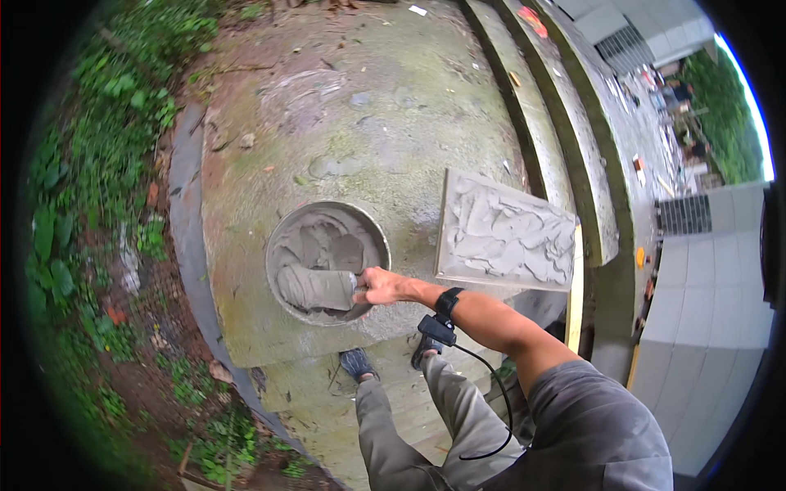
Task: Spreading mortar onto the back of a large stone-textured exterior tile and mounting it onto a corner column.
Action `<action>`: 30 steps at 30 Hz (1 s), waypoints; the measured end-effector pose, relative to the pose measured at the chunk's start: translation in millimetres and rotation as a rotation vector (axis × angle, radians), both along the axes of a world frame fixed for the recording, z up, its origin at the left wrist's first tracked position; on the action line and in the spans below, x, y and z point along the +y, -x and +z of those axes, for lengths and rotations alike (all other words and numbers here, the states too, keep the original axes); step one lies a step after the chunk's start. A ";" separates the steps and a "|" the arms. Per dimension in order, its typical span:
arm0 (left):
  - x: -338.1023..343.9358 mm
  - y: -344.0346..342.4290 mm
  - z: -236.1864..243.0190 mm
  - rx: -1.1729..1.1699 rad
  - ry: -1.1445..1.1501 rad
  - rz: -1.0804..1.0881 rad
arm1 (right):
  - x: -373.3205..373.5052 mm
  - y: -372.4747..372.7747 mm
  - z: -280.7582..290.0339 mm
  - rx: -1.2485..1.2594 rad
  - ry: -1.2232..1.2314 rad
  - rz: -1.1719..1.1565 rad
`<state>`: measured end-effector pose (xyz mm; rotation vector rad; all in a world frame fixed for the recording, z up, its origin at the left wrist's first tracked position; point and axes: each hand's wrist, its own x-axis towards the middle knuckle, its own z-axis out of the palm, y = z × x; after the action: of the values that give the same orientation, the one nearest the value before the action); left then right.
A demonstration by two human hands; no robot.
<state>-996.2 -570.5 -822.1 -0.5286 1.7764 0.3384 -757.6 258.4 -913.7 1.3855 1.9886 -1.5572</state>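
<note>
My right hand [376, 286] reaches over the rim of a round bucket [383, 233], its fingers closed round the handle of a trowel. The trowel's broad blade [315, 288] lies flat in the bucket, coated with wet grey mortar [327, 245]. To the right of the bucket a rectangular tile [443, 225] rests with ridged mortar spread over its upper face. My left hand is not in view.
Stone steps [557, 123] descend along the right side, near a pale tiled wall [696, 286]. A yellowish wooden strip [575, 286] stands by the tile. Green plants [82, 245] grow beyond the slab's left edge. My shoes [357, 362] are just below the bucket.
</note>
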 end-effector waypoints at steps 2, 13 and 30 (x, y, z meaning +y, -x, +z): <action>14.6 36.3 1.7 -0.008 -0.036 -0.165 | -10.8 -12.1 13.0 0.124 0.133 -0.113; 118.6 86.8 19.7 0.260 -0.199 -0.487 | -60.4 -131.2 136.4 0.371 -0.068 -0.258; 179.4 46.1 15.4 0.129 -0.376 -0.634 | -177.3 -359.7 214.0 -0.316 -0.805 -0.818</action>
<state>-1042.3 -391.2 -806.7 0.3320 1.8427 0.2505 -397.9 81.2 -699.7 2.8004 2.0164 -0.5812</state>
